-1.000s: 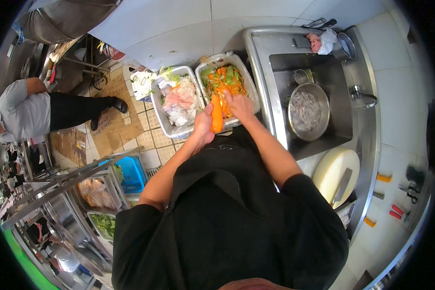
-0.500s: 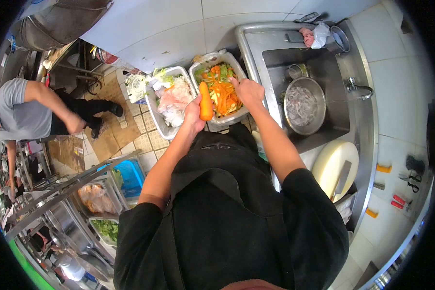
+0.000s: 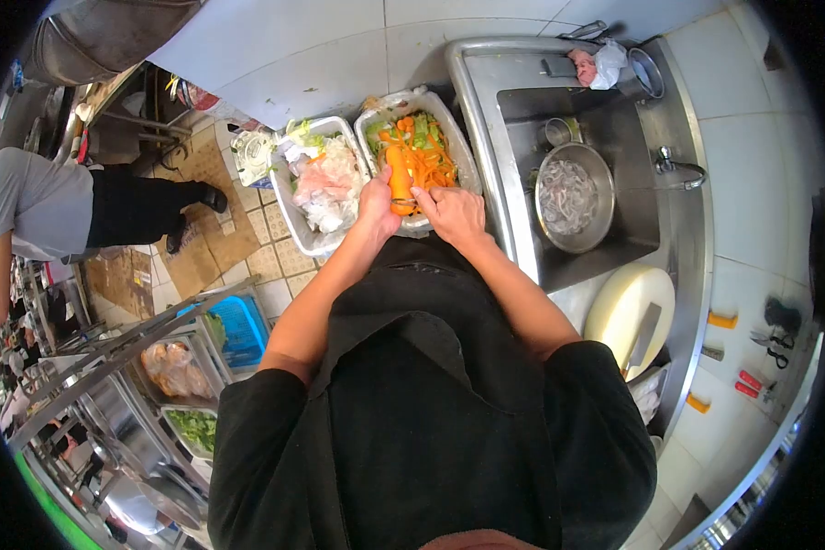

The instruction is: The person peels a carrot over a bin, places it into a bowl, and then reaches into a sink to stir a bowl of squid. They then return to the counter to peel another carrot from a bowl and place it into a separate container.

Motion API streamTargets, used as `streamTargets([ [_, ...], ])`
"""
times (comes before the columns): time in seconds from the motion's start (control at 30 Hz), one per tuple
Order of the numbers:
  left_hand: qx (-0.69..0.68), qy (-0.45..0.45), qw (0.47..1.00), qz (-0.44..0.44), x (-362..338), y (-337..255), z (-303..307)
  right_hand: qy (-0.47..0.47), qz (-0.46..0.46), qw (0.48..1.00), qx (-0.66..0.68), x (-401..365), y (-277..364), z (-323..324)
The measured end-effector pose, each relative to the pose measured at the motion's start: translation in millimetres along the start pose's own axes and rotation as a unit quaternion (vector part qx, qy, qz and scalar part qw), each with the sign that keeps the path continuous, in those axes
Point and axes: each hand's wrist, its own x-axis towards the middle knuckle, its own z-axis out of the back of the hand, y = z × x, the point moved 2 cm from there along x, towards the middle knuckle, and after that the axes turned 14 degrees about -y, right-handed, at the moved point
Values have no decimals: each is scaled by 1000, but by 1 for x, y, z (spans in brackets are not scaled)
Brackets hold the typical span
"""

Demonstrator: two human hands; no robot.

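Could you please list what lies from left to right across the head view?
Person in a grey shirt → tub of pale scraps → carrot in the left hand → steel bowl → tap.

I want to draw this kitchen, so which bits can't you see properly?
Head view:
- Whatever the right hand holds, if anything: hidden by its curled fingers, too small.
- Lower end of the carrot: covered by the left hand.
- Pale stuff in the metal bowl: too blurry to name.
- The person in grey: cut off by the left edge.
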Motion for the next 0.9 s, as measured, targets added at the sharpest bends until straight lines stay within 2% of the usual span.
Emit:
streamTargets([
  [0.07, 33, 10, 999, -2, 3, 2, 6, 32, -26, 999, -13, 2, -7, -11],
  [0.17, 114, 25, 993, -6, -31, -1, 10, 94, -79, 989, -77, 36, -31, -40],
  [0.27, 152, 55, 987, -4, -54, -3, 17, 110, -59, 985, -118, 80, -47, -44],
  [0.33, 174, 98, 980, -8, -64, -10, 20, 69, -81, 989, -98, 99, -54, -39],
  [0.43, 147, 64, 986, -41, -44, -13, 17, 66, -100, 990, -69, 105, -39, -20],
  [0.5, 112, 38, 993, -17, -33, -17, 12, 69, -104, 991, -50, 87, -24, -12],
  [0.6, 39, 36, 999, -7, -20, -23, 5, 57, -40, 997, -30, 45, -3, -11],
  [0.67, -22, 30, 999, -13, -13, -23, 2, 9, -3, 1000, -10, 23, 9, -8],
  [0.8, -40, 23, 999, -7, 2, -21, 9, -51, 47, 997, 19, 9, 17, -4],
  [0.9, -54, 11, 998, -10, -5, -16, 8, -20, 37, 999, 20, 8, 16, -6],
])
